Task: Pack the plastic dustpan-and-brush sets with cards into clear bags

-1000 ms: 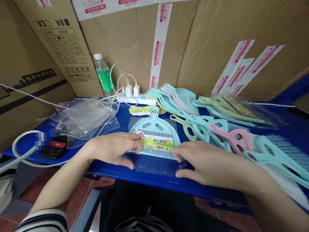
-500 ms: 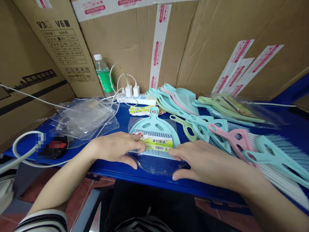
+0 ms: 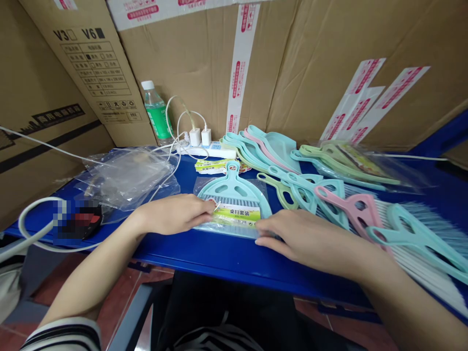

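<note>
A pale turquoise dustpan with a grey-bristled brush point(image 3: 234, 192) lies in a transparent plastic bag point(image 3: 230, 229) on the blue table point(image 3: 226, 256), with a green-and-yellow paper label point(image 3: 236, 217) across it. My left hand point(image 3: 175, 214) holds the bag's left side, its fingertips beside a small metal clip point(image 3: 218, 206). My right hand point(image 3: 292, 237) grips the bag's lower right corner. The label's right end is close to my right fingers. Several pastel dustpans and brushes point(image 3: 329, 204) lie loose to the right of my right hand.
A crumpled transparent bag point(image 3: 127, 178) lies on the table's left side, near a pixelated dark object point(image 3: 76, 219) and a white cable point(image 3: 32, 219). At the back stand a power strip point(image 3: 215, 152) with chargers and a water bottle point(image 3: 157, 114). Cardboard boxes point(image 3: 183, 73) form the wall behind.
The loose lower flap of the bag no longer hangs out toward me. The package now looks flatter and slightly farther away, and both hands have moved with it.
</note>
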A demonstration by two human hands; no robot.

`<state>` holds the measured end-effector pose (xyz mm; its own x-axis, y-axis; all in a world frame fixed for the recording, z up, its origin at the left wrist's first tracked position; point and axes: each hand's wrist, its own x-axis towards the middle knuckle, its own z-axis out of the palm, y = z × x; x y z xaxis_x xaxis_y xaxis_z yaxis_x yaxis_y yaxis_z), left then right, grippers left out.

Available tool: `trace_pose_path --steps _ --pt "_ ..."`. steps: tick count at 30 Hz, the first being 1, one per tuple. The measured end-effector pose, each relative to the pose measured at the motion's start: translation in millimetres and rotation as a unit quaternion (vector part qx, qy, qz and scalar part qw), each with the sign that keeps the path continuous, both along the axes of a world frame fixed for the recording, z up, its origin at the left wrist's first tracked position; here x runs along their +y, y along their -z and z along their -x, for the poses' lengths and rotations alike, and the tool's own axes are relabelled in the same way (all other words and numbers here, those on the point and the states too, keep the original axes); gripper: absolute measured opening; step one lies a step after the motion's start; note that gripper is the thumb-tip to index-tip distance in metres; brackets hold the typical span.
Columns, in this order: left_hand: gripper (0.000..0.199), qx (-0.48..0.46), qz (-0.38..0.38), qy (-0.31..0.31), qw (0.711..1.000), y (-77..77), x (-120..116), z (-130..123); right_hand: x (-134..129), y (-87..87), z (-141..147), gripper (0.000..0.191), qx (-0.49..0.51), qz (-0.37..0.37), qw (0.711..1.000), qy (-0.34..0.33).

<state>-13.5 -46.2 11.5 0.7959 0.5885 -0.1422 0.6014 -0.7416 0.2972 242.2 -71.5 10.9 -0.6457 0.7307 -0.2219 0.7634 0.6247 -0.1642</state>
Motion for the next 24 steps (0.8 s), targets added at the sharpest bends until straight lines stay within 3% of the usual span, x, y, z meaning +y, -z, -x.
trace_pose_path --steps 10,24 --pt "0.011 -0.005 0.008 0.015 1.000 -1.9 0.5 -1.0 -0.4 3.9 5.7 0.030 -0.012 -0.036 0.999 0.027" --pt "0.018 -0.009 -0.010 0.012 1.000 2.7 4.8 -0.7 2.9 4.4 6.0 0.036 -0.013 -0.021 0.998 0.059"
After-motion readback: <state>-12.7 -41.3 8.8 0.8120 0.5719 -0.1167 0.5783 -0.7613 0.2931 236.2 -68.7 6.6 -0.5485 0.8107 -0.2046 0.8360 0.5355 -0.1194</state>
